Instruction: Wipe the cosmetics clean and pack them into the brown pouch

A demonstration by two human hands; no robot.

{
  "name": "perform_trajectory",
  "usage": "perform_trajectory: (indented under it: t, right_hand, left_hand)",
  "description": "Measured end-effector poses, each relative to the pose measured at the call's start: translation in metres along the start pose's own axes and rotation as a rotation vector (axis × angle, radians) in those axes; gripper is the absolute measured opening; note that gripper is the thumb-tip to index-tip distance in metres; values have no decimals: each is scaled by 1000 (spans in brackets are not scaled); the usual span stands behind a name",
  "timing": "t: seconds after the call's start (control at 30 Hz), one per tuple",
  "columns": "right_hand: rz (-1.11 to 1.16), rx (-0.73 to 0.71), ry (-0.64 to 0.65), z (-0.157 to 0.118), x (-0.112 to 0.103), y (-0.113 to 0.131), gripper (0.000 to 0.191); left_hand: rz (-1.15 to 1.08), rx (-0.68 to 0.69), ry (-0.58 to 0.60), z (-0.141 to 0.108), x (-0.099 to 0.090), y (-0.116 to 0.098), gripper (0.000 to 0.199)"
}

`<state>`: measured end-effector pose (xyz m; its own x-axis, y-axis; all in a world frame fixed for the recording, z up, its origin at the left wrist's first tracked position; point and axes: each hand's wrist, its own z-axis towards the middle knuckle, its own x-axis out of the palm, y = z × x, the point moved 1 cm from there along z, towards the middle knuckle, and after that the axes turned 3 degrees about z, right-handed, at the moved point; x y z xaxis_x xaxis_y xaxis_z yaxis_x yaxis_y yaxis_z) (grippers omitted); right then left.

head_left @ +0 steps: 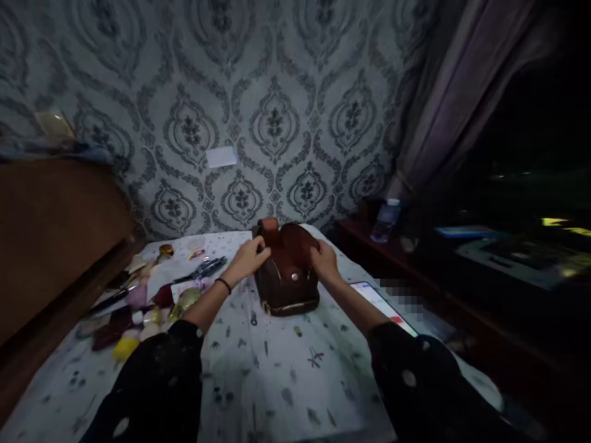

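Brown bag [289, 288] sits upright on the printed cloth [277, 375], its left edge pinched by the left hand [250, 257], its right edge held in the right hand [325, 261]; even, light grips seem best, lest the soft-looking sides buckle.

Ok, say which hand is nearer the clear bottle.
Right. The right hand holds the brown bag on the side facing the clear bottle; the left hand holds the opposite side, farther away.

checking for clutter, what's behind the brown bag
Beyond the brown bag, patterned wallpaper shows above it, and printed cloth shows to either side. The bag covers whatever is directly behind it, hiding that spot.
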<state>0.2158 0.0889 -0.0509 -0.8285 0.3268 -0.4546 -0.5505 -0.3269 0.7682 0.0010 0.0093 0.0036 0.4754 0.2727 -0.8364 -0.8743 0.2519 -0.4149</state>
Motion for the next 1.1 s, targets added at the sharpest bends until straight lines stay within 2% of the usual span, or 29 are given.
perform_trajectory:
  t: [0.1,0.2,0.3,0.4,0.47,0.53,0.6,0.67,0.7,0.73,0.77,0.83,0.9,0.97,1.1]
  right_hand:
    - [-9,46,70,1,-4,-11,40]
    - [-30,-25,67,-5,-8,-6,42]
    - [-30,-326,-103,-26,-16,24,49]
    - [54,-642,-166,-62,-20,69,37]
    - [170,-795,-44,-89,-11,96,26]
    - [306,-861,189,-112,15,115,20]
    - [440,-710,428,-128,55,125,19]
    - [569,-367,634,-137,105,126,19]
    - [639,-127,682,-138,130,125,18]
    - [678,101,647,-138,154,122,18]
    - [668,172,612,-137,174,120,19]
    - [644,222,558,-135,206,116,22]
    - [611,199,522,-132,225,112,24]
    - [578,151,508,-132,233,106,24]
    - [516,22,527,-134,233,97,23]
  left_hand:
    - [1,-17,-3,2,9,-6,21]
    - [-81,-26,-53,-11,13,-8,32]
    - [-122,-1,-124,-36,11,-2,45]
    - [44,5,-131,-64,1,17,46]
    - [221,-12,-97,-79,-11,38,41]
    - [366,-77,-50,-88,-28,67,35]
    - [454,-303,-41,-93,-48,102,30]
    - [480,-424,-66,-97,-67,137,33]
    - [487,-475,-82,-99,-75,154,35]
    - [487,-520,-92,-101,-81,170,36]
    - [478,-555,-98,-103,-86,184,36]
    - [444,-585,-121,-106,-94,207,30]
    - [396,-585,-176,-105,-99,222,22]
    - [343,-584,-273,-101,-104,232,15]
    - [228,-637,-543,-91,-120,244,6]
